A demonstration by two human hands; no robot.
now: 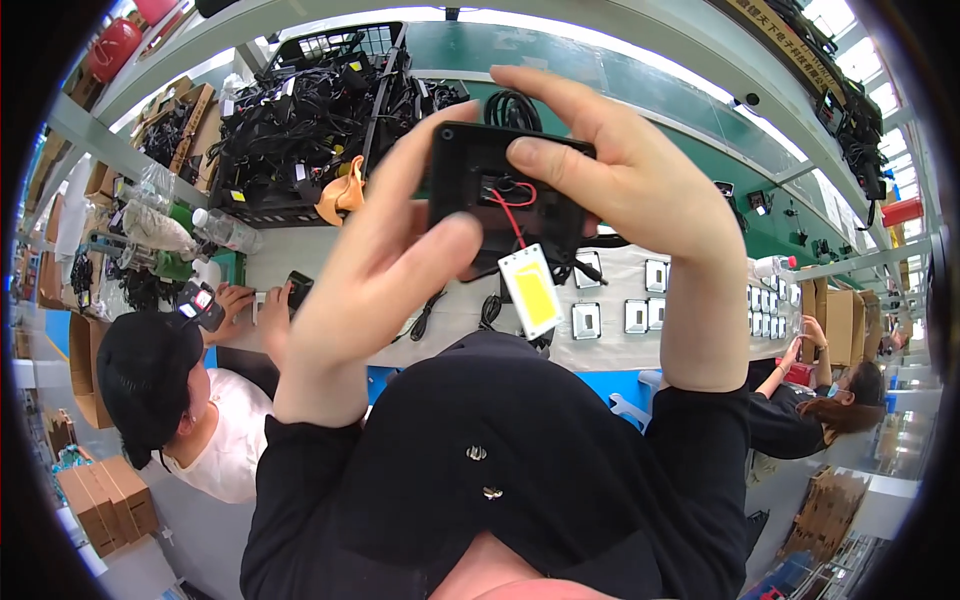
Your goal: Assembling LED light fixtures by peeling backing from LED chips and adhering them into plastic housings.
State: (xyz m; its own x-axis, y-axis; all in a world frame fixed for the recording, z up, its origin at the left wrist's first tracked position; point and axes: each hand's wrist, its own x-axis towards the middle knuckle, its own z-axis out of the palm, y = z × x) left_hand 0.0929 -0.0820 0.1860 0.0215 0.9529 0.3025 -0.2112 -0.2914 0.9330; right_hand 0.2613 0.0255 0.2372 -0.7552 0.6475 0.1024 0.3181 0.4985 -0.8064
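A black rectangular lamp housing (465,160) is held up in front of me between both hands. My right hand (640,185) grips its right side, the thumb pressing on the near face. Along the left edge lies my left hand (365,275), slightly blurred, fingers at the upper left and thumb by the lower left corner. From the housing's middle a red wire (512,215) runs down to a white LED board (531,290) with a yellow centre, which dangles tilted below. A coiled black cable (511,108) shows behind the housing's top, near my right fingers.
A black crate (290,210) full of dark cabled parts stands at the back left, beside plastic bottles (225,230). Several lamp frames (637,316) lie on the table at right. A co-worker (190,400) works at left, another (820,405) at right. A shelf beam (700,95) crosses overhead.
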